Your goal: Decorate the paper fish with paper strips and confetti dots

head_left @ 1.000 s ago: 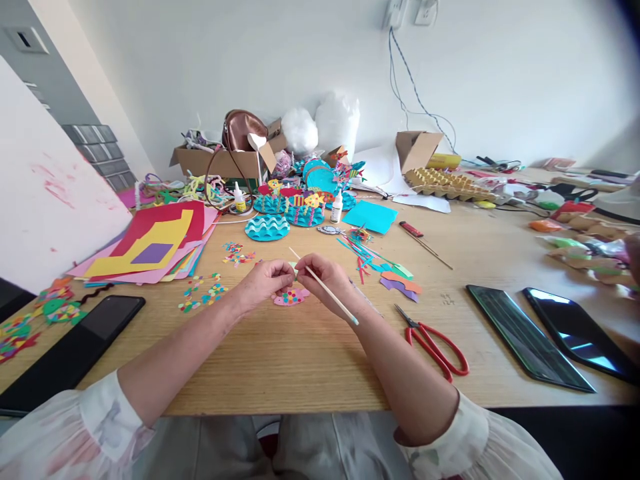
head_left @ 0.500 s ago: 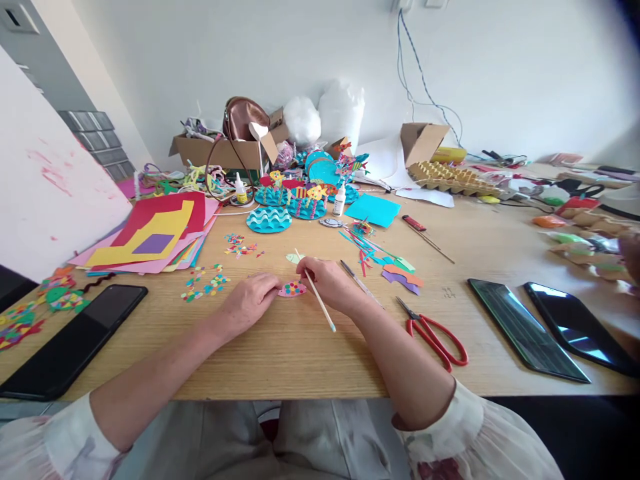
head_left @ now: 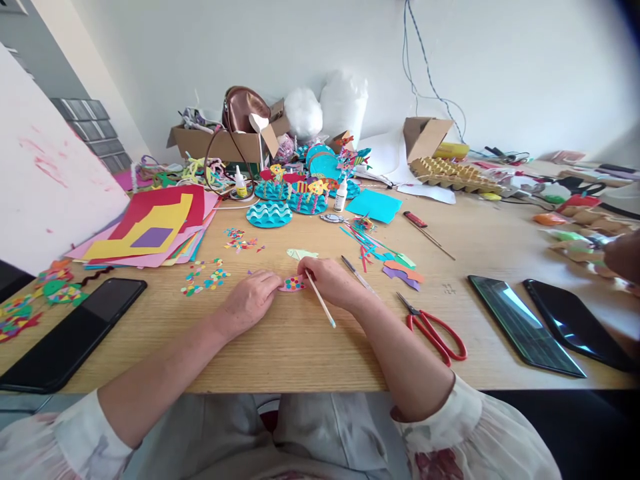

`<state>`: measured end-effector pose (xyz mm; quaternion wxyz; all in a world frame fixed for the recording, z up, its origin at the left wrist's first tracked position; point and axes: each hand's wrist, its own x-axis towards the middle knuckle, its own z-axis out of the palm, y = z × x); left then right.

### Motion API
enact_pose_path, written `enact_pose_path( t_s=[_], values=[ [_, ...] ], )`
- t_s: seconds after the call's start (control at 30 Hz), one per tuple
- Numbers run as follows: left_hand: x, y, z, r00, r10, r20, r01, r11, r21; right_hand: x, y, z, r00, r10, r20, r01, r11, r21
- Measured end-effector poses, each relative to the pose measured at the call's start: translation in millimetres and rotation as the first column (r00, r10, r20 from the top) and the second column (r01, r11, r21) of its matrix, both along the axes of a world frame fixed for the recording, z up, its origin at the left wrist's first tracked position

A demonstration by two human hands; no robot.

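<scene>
A small pink paper fish [head_left: 293,285] covered in coloured dots lies on the wooden table between my hands. The bent fingers of my left hand [head_left: 254,300] are closed at its left end. My right hand [head_left: 327,281] grips a thin pale stick [head_left: 323,303] with a light blue tip pointing toward me, and its fingertips reach the fish's right end. Just beyond, a pale green paper fish [head_left: 301,254] lies flat. Loose paper dots [head_left: 213,280] and small paper bits [head_left: 241,241] are scattered to the left.
Red-handled scissors [head_left: 435,330] and a pen [head_left: 357,272] lie right of my right hand. Phones [head_left: 85,327] are on both sides. Coloured sheets [head_left: 150,223], glue bottles [head_left: 341,197] and blue wavy paper pieces [head_left: 269,214] stand farther back. Part of another person's hand [head_left: 623,263] shows at the right edge.
The stick's far end has dipped behind my right fingers, so less of it shows, and the green fish is more exposed. The view has tilted slightly; my left hand stays at the pink fish.
</scene>
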<state>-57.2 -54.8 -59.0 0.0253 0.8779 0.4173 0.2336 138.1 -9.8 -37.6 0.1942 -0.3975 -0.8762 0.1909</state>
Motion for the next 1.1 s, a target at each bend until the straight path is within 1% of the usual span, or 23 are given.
enact_pose_path(
  t_s=[0.37,0.63,1.1],
  values=[
    [1.0,0.6,-0.9,1.000,0.001,0.013,-0.001,0.999,-0.035,-1.1,0.9,-3.5,1.000,-0.010,0.024,0.009,0.999,0.032],
    [1.1,0.2,-0.4,1.000,0.003,0.016,-0.003,1.000,-0.030,-1.9,2.1,-5.6,0.999,-0.016,0.038,0.015,1.000,0.026],
    [0.4,0.4,-1.3,1.000,0.000,-0.007,0.000,1.000,-0.030,-1.6,3.6,-9.0,0.998,-0.022,0.055,0.019,0.998,0.056]
  ],
)
